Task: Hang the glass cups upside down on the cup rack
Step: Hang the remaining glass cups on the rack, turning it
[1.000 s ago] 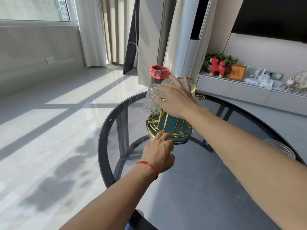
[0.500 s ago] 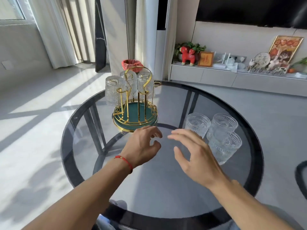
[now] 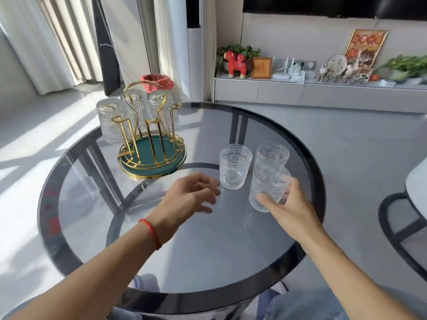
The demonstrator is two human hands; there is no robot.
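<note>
Cups are being gathered: right hand (image 3: pixel 291 204) is being wrapped around nearest glass cup (image 3: pixel 268 189) at desk (image 3: pixel 161 262) four o'clock; left hand (image 3: pixel 191 192) is being kept released, steadying nothing. Cup rack (image 3: pixel 150 144) at ten o'clock is being left reachable.

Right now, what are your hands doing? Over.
Right hand gripping nearest ribbed glass cup. Left hand open, empty. Gold-and-green cup rack unobstructed.

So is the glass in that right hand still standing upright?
Tilted, not upright. The glass leans in the right hand, rim tipped away from the person, while the two cups beside it stand straight on the table.
</note>
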